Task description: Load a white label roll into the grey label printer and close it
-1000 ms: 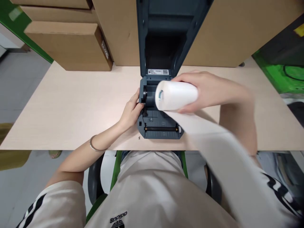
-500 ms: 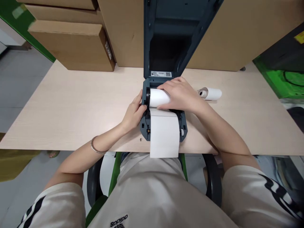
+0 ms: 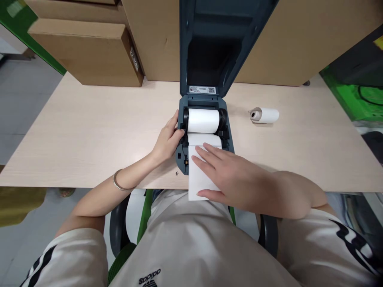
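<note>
A dark blue-grey label printer [image 3: 205, 102] stands on the table with its lid [image 3: 220, 24] raised. Inside it a white paper roll [image 3: 203, 120] sits between two black holders. The loose paper strip [image 3: 200, 179] runs from the roll over the printer's front and past the table edge. My left hand [image 3: 168, 139] grips the printer's left side, thumb on the rim and fingers partly hidden. Over the strip lies my right hand [image 3: 221, 171], palm down with its fingers spread.
A small white roll [image 3: 266, 115] lies on the table [image 3: 119, 119] right of the printer. Cardboard boxes [image 3: 83, 56] stand along the back edge, some behind the raised lid. A chair's armrests show below the front edge.
My right hand has left the paper roll and moved down towards me onto the loose strip, its fingers now spread. My left hand stays on the printer's side. The view has shifted slightly.
</note>
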Demonstrator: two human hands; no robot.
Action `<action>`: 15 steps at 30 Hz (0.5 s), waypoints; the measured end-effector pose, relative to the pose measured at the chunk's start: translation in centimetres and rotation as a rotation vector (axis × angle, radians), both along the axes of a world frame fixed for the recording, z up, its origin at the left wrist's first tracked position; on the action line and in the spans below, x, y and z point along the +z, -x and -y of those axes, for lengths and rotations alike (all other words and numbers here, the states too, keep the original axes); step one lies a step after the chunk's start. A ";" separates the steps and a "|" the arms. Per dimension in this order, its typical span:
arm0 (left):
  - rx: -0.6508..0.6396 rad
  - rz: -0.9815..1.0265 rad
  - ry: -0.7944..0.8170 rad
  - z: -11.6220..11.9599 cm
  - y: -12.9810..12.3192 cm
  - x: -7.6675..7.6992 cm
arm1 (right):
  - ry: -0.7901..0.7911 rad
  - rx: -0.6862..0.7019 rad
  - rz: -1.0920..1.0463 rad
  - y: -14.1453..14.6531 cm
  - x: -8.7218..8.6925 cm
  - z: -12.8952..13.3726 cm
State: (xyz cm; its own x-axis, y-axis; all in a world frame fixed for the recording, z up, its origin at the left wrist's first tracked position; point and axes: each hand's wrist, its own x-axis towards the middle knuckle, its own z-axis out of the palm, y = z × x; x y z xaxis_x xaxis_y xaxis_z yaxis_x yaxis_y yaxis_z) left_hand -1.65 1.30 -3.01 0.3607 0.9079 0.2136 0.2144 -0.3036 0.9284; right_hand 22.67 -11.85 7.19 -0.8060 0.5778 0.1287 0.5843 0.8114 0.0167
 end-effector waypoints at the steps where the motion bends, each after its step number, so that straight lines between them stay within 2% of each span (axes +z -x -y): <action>1: -0.008 0.009 -0.004 -0.1 0.0 -0.2 | 0.004 0.006 -0.001 0.0 -0.3 0.1; 4: -0.039 0.054 -0.003 -0.1 -0.1 -0.9 | 0.093 -0.030 -0.025 -0.1 0.3 -0.2; 8: -0.041 0.142 0.050 0.1 -0.7 -1.0 | 0.438 -0.034 -0.171 -1.0 4.1 -2.6; 9: -0.042 0.164 0.056 0.2 -0.9 -0.9 | 0.477 -0.088 -0.236 -1.5 5.1 -3.8; 10: -0.050 0.187 0.056 0.2 -1.1 -0.6 | 0.439 -0.229 -0.323 -2.1 5.8 -5.4; 11: -0.063 0.210 0.052 0.3 -1.4 -0.3 | 0.319 -0.416 -0.423 -2.9 6.1 -7.1; 12: -0.079 0.235 0.047 0.4 -1.7 0.1 | 0.131 -0.629 -0.515 -3.8 6.0 -9.1; 13: -0.094 0.263 0.042 0.5 -1.9 0.4 | -0.050 -0.784 -0.602 -4.7 5.5 -11.1; 14: -0.109 0.292 0.036 0.6 -2.1 0.8 | -0.097 -0.831 -0.655 -5.6 4.7 -13.1; 15: -0.125 0.319 0.031 0.7 -2.2 1.0 | -0.064 -0.814 -0.711 -6.4 3.6 -15.0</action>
State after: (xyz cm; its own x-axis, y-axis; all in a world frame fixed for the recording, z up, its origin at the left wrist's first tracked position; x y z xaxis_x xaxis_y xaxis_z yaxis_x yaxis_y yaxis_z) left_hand 0.60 0.64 -2.00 0.3887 0.8689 0.3065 -0.1250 -0.2799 0.9519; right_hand 29.11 3.16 10.78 0.0878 0.8816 0.4639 0.8399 0.1848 -0.5102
